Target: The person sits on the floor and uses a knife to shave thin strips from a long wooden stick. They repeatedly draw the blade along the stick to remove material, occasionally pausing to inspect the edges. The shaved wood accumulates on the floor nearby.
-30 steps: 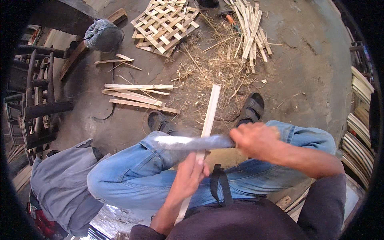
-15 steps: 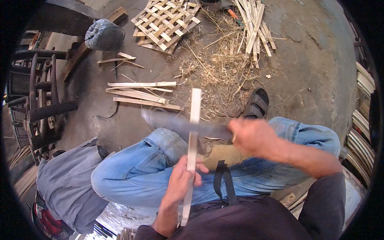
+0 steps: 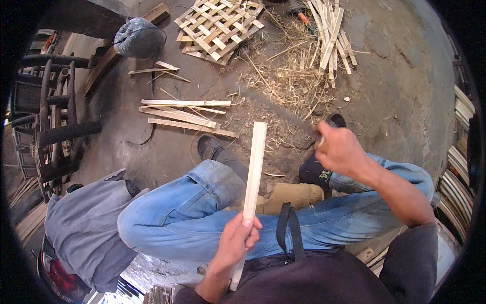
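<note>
My left hand (image 3: 236, 240) is wrapped round a pale split-bamboo strip (image 3: 256, 167), which stands up and away from me over my lap. In my right hand (image 3: 342, 149) is the handle of a long-bladed knife (image 3: 284, 114). Its blade is smeared by motion and points to the far left, beyond the strip's upper end and apart from it. Between my legs lies a tan wooden block (image 3: 296, 196), partly hidden by the strip and my jeans (image 3: 172, 213).
Several split strips (image 3: 185, 121) lie on the floor ahead. Farther off are a woven lattice panel (image 3: 217, 30), curly shavings (image 3: 283, 76) and a pile of strips (image 3: 331, 38). Dark chairs (image 3: 55, 116) and a grey cloth (image 3: 91, 228) are at left; a plastic-wrapped bundle (image 3: 139, 38) stands behind.
The knife has swung from across the strip to its far right side, blade now slanting up-left. My right hand has risen and moved right. The strip has shifted slightly right.
</note>
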